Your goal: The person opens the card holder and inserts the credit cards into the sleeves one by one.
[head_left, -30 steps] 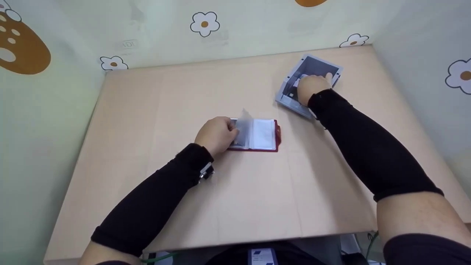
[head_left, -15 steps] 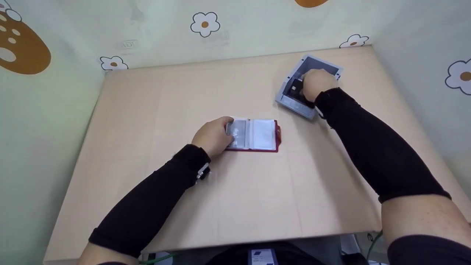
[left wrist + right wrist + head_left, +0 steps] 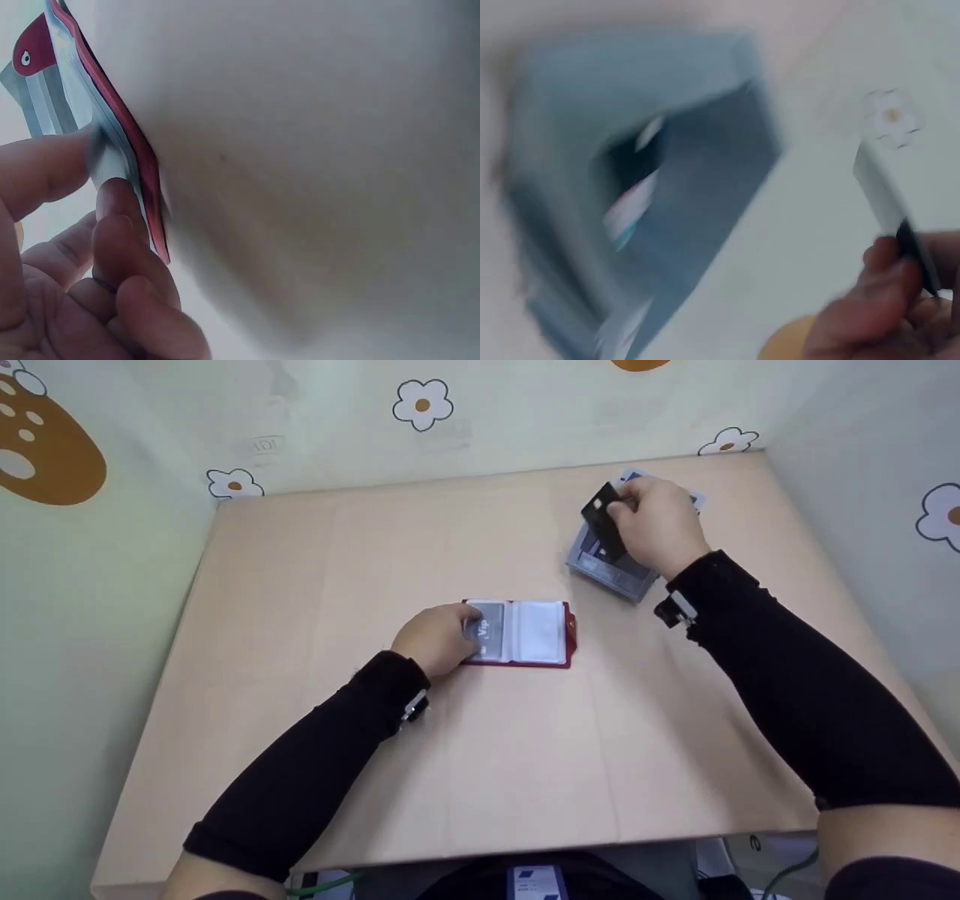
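An open red card holder (image 3: 571, 639) with clear sleeves lies on the table; a grey card marked "Vip" (image 3: 491, 631) shows in its left sleeve. At its left edge my left hand (image 3: 435, 639) pinches the sleeves between thumb and fingers (image 3: 124, 202), as the left wrist view shows. My right hand (image 3: 664, 525) holds up a black card (image 3: 604, 519) by one edge, above the grey box (image 3: 611, 577). In the right wrist view the card (image 3: 881, 191) looks thin and is seen nearly edge-on. That view is blurred.
Inside the grey box lie more cards, a dark one and a light one (image 3: 634, 206), too blurred to tell apart. The box stands at the back right of the table (image 3: 360, 555). Behind it rises a wall (image 3: 330, 427) with flower prints.
My right hand has risen out of the grey box with a black card. My left hand has let the lifted clear sleeve fall flat and now pinches the holder's left edge.
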Demonstrator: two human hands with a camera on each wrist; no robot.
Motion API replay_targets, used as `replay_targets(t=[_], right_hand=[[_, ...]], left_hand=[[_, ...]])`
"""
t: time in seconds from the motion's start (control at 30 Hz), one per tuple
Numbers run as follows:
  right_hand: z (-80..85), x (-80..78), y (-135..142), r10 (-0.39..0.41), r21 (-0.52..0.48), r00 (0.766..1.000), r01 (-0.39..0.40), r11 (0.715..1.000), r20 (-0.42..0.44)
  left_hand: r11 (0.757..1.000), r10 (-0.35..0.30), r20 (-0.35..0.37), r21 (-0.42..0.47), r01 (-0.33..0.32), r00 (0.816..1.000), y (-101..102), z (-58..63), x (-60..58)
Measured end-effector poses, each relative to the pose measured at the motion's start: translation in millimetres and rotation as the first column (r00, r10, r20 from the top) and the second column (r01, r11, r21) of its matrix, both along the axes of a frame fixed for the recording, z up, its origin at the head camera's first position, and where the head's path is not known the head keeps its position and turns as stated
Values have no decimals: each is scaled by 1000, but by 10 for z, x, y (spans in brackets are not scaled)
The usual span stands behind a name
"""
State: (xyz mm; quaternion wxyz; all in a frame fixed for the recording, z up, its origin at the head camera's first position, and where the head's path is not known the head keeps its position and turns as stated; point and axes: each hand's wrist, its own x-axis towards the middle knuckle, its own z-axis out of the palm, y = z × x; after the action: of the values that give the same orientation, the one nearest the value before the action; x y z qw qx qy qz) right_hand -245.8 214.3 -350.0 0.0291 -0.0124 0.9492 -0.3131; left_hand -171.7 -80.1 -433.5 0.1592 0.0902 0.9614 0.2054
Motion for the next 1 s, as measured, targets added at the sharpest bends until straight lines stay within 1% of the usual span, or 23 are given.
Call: replay_targets(t=[0.07,0.1,0.17,0.2,0.27,0.33,0.43,0.53,0.63,0.73,0.83,1.0], right_hand=[[-12,135,-121,63,-94,994,-56,994,84],[-48,195,-185,103,-141,986,-84,986,128],[-163,291,-308,176,-192,965,-139,971,194],[-237,328,-368,210,-207,954,-166,964,214],[-380,383,-471,259,-207,939,-214,955,226],[-508,414,-547,287,-172,932,-252,952,220],[-645,432,-618,292,-146,934,-265,953,208],[-713,435,-656,281,-155,934,-251,956,221],[-739,434,-689,287,-161,930,-255,954,231],[-760,435,-717,296,-154,929,-266,951,222],[-785,437,-733,294,-153,933,-266,952,207],[-813,445,-749,295,-115,941,-279,953,168]], left_hand=[[1000,0,-3,-2,0,1000,-5,1,-6],[1000,-2,-5,-1,2,1000,-7,-1,-10],[1000,-8,-9,-4,8,1000,-7,-3,-18],[1000,-12,-11,-6,12,1000,-6,-6,-22],[1000,-22,-13,-13,22,1000,-2,-11,-29],[999,-30,-14,-18,30,999,3,-13,-33],[999,-31,-11,-15,31,999,1,-11,-35],[999,-31,-10,-14,31,999,-9,-8,-37],[999,-39,-15,-22,38,999,-19,-8,-42],[998,-49,-19,-27,48,999,-26,-6,-45],[999,-50,-15,-23,49,999,-26,-4,-46],[999,-43,-4,-21,42,999,-25,6,-44]])
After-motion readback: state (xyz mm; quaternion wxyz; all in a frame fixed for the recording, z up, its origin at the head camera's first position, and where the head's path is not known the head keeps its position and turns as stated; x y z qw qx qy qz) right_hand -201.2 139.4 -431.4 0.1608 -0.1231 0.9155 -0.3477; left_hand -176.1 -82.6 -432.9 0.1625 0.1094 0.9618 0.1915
